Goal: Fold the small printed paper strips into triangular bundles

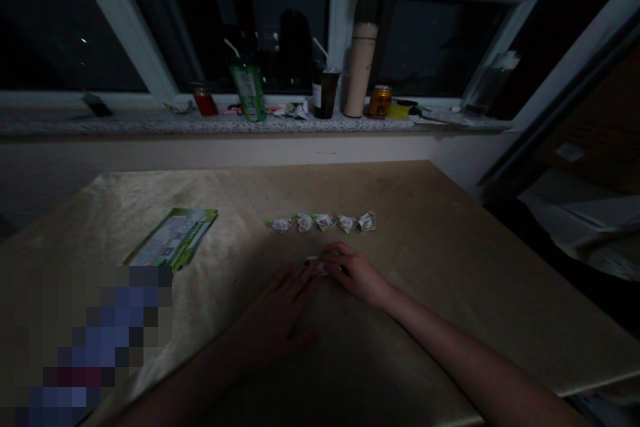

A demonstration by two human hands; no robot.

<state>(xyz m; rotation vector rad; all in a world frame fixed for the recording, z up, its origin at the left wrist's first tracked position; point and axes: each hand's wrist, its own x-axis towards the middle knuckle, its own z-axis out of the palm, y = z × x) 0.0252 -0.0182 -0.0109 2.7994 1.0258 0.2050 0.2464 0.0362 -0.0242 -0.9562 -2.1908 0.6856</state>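
Note:
In the middle of the table (415,213), my left hand (285,300) lies with its fingers stretched out and the thumb apart. Its fingertips touch a small white-and-green packet (316,265). From the other side, my right hand (355,273) has its fingers bent over the same packet and covers most of it. Just beyond my hands runs a row of several small packets (324,222), white with green edges. The dim light hides finer print on them.
A green-and-white printed bag (173,240) lies flat at the left. Against the window, the sill (295,121) holds a green cup (249,93), a dark cup with a straw (326,92), a tall pink flask (361,70), an orange can (380,101) and a red jar (205,101).

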